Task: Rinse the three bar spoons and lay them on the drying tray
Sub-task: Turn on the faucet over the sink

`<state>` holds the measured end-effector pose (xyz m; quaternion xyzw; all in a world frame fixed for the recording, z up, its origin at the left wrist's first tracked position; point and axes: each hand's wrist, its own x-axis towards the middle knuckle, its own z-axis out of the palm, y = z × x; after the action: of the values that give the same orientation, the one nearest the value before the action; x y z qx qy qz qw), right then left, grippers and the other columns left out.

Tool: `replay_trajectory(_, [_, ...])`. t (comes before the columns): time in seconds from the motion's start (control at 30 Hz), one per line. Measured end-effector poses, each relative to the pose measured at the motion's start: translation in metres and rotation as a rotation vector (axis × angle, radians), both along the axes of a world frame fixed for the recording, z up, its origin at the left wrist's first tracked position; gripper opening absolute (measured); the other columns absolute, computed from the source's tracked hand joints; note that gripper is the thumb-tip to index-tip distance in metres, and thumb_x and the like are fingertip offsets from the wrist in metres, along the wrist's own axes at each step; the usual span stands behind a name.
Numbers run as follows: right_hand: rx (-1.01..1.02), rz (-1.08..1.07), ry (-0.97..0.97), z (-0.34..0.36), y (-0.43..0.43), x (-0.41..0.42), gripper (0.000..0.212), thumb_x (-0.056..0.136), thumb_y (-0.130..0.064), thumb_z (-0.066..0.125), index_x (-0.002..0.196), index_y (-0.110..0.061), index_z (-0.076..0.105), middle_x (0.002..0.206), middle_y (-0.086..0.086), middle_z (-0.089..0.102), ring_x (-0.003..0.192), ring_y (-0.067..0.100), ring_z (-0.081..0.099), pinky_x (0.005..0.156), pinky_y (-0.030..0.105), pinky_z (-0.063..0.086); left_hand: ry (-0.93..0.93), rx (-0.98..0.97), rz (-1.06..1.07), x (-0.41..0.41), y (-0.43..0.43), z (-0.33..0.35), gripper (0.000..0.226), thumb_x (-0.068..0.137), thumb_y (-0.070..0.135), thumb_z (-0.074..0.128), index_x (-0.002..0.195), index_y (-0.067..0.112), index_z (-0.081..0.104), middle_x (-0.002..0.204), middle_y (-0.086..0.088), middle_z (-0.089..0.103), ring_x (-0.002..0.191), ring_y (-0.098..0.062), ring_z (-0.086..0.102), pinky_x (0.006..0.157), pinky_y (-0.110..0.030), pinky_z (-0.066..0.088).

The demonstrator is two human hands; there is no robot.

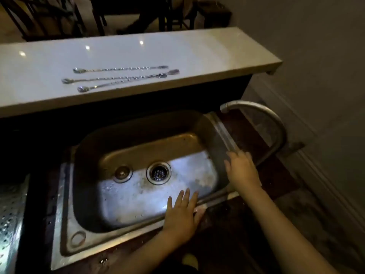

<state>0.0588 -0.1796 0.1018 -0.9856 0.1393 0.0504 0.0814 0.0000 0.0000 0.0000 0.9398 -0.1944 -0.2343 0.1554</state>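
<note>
Three long twisted-stem bar spoons lie side by side on the white counter [197,56] beyond the sink: the far bar spoon [120,69], the middle bar spoon [114,77] and the near bar spoon [126,80]. My left hand [182,214] rests flat on the front rim of the steel sink [65,214], fingers spread, holding nothing. Farther right, my right hand [242,169] lies over the sink's right rim by the base of the curved faucet [262,113], fingers apart and empty. The perforated metal drying tray [9,214] shows at the left edge.
The sink basin holds a drain strainer [159,173] and a smaller plugged hole [122,173]. The faucet spout arches over the sink's right corner, with no water visibly running. A wall runs along the right. Dark chairs stand behind the counter.
</note>
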Motion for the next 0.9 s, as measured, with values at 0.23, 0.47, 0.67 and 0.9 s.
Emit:
replay_trajectory(0.23, [-0.061, -0.056, -0.048, -0.017, -0.008, 0.0, 0.028, 0.096, -0.007, 0.044, 0.122, -0.006, 0.054, 0.126, 0.016, 0.047, 0.118, 0.032, 0.038, 0.092, 0.04, 0.042, -0.116, 0.067, -0.008, -0.012, -0.003, -0.02, 0.06, 0.095, 0.055, 0.016, 0.148, 0.028, 0.006, 0.16, -0.001, 0.009, 0.147, -0.019, 0.003, 0.118, -0.045, 0.002])
replay_trajectory(0.47, [-0.093, -0.075, 0.009, -0.017, -0.013, 0.003, 0.027, 0.093, 0.003, 0.046, 0.118, -0.003, 0.054, 0.121, 0.017, 0.053, 0.115, 0.031, 0.046, 0.086, 0.036, 0.049, -0.215, 0.148, -0.042, -0.014, -0.004, -0.018, 0.057, 0.097, 0.049, 0.015, 0.146, 0.021, 0.011, 0.134, -0.004, 0.043, 0.116, -0.025, 0.042, 0.094, -0.038, 0.032])
replay_trajectory(0.67, [-0.111, -0.101, 0.072, -0.023, -0.013, 0.003, 0.02, 0.092, 0.004, 0.048, 0.107, 0.001, 0.06, 0.106, 0.019, 0.062, 0.094, 0.034, 0.062, 0.075, 0.04, 0.053, -0.232, 0.16, -0.033, -0.016, -0.005, -0.019, 0.056, 0.097, 0.048, 0.015, 0.146, 0.021, 0.012, 0.131, -0.004, 0.045, 0.113, -0.025, 0.044, 0.092, -0.039, 0.033])
replay_trajectory(0.9, [-0.085, -0.079, -0.002, -0.03, -0.017, 0.008, 0.017, 0.091, 0.006, 0.048, 0.103, 0.003, 0.061, 0.1, 0.022, 0.064, 0.089, 0.036, 0.064, 0.071, 0.041, 0.055, -0.236, 0.167, -0.039, -0.016, -0.005, -0.017, 0.056, 0.098, 0.048, 0.015, 0.146, 0.021, 0.011, 0.131, -0.004, 0.044, 0.113, -0.024, 0.042, 0.091, -0.039, 0.032])
